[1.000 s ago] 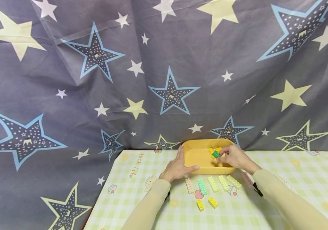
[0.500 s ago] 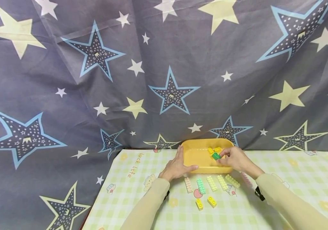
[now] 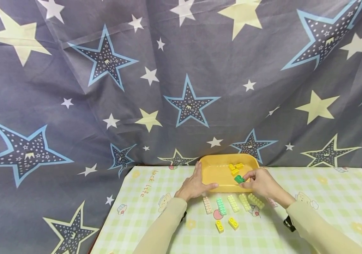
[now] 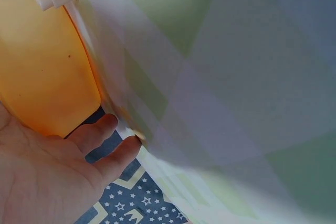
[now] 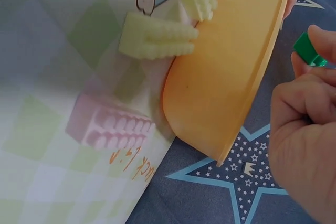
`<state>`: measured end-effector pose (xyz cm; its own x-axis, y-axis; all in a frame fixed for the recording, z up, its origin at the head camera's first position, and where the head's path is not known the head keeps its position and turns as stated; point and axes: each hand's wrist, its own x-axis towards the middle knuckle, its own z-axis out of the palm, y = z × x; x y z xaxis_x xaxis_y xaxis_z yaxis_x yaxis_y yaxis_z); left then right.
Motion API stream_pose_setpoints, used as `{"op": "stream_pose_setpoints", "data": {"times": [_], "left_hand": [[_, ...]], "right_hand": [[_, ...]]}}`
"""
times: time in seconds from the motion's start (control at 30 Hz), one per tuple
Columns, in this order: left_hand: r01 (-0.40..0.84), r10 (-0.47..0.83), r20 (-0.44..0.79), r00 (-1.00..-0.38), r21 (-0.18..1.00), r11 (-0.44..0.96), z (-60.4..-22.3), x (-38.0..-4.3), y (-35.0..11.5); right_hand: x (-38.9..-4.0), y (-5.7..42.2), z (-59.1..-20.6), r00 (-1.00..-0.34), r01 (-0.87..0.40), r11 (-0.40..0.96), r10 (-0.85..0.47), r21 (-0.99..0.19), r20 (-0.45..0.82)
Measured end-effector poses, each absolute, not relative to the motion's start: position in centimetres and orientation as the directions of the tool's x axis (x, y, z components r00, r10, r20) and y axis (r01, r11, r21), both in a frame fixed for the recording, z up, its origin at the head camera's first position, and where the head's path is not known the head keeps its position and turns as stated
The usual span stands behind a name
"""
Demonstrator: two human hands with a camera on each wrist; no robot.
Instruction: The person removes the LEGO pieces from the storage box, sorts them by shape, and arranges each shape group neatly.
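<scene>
My right hand is over the right end of the yellow bin. Its thumb and forefinger pinch a small green toy brick, held above the bin's rim in the right wrist view. Several small yellow bricks lie inside the bin, behind the green one. At the bin's left end, my left hand rests with its fingers extended along the side and its thumb on the front rim. In the left wrist view, the left hand's fingers are fairly straight beside the bin's outer wall.
A row of long bricks lies before the bin: pale pink, mint and several pale yellow. A pink brick lies below the right wrist. Nearer are two yellow bricks. A star-print cloth hangs behind.
My right hand has drawn the green brick toward the bin's front, away from the yellow bricks, which now show more fully. The left hand stays in place on the bin.
</scene>
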<state>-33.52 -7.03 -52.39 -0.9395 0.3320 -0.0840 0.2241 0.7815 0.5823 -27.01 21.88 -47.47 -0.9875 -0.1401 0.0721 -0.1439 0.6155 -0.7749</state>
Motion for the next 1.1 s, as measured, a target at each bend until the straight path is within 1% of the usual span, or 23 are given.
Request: {"op": "stream_pose_setpoints", "data": {"times": [0.1, 0.33, 0.5, 0.67, 0.9, 1.1], "left_hand": [[0.222, 0.331, -0.084, -0.94, 0.586, 0.779, -52.4, -33.5, -7.1], [0.223, 0.332, -0.085, -0.94, 0.582, 0.782, -52.4, -33.4, -7.1], [0.23, 0.333, -0.076, -0.94, 0.581, 0.781, -52.5, -33.5, -7.1], [0.233, 0.335, -0.071, -0.94, 0.582, 0.779, -52.5, -33.6, -7.1], [0.243, 0.343, -0.068, -0.937, 0.578, 0.779, -52.4, -33.7, -7.1], [0.243, 0.343, -0.067, -0.937, 0.578, 0.779, -52.5, -33.6, -7.1]], "right_hand": [[-26.5, 21.8, -47.4, -0.989, -0.132, 0.614, -0.136, -0.778, 0.061], [-24.9, 21.7, -47.1, -0.995, -0.042, 0.602, -0.1, -0.798, -0.023], [-23.5, 21.4, -47.6, -0.994, -0.04, 0.623, -0.103, -0.781, -0.032], [-22.3, 21.0, -48.2, -0.995, 0.012, 0.646, -0.065, -0.763, -0.071], [-21.0, 20.7, -48.9, -0.996, 0.026, 0.633, -0.05, -0.774, -0.074], [-20.1, 20.6, -49.8, -0.994, 0.052, 0.655, -0.039, -0.754, -0.102]]}}
